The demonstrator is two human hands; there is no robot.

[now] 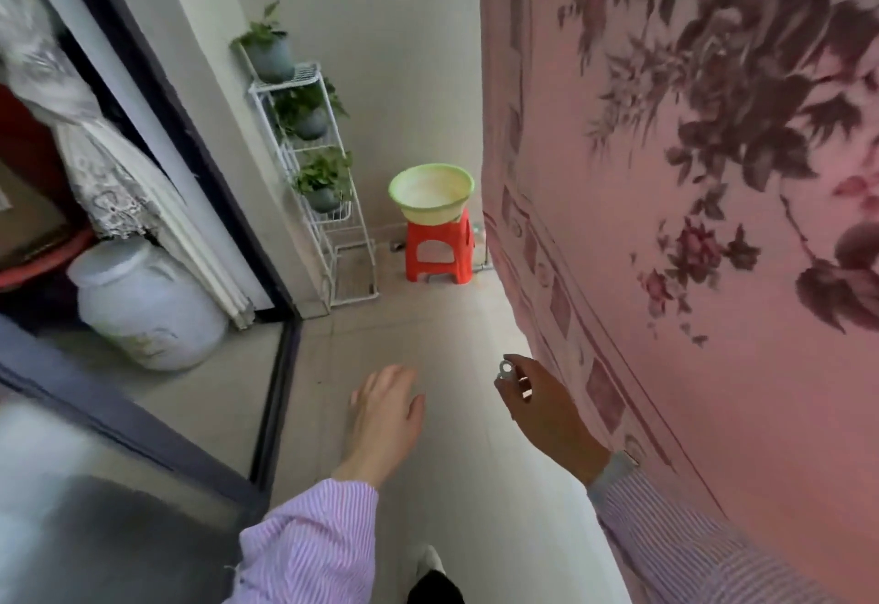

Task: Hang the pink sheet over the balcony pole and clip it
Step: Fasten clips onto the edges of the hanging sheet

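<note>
Head view: 1 clip (508, 371) is pinched in the right grip (537, 401), just beside the hanging pink sheet (666, 204) on its right; left grip (386, 406) relaxed, empty, farther off

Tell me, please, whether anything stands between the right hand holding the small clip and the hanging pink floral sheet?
Nothing visible does. The right hand, pinching a small silvery clip, is just left of the pink floral sheet, with only open air between them.
</note>
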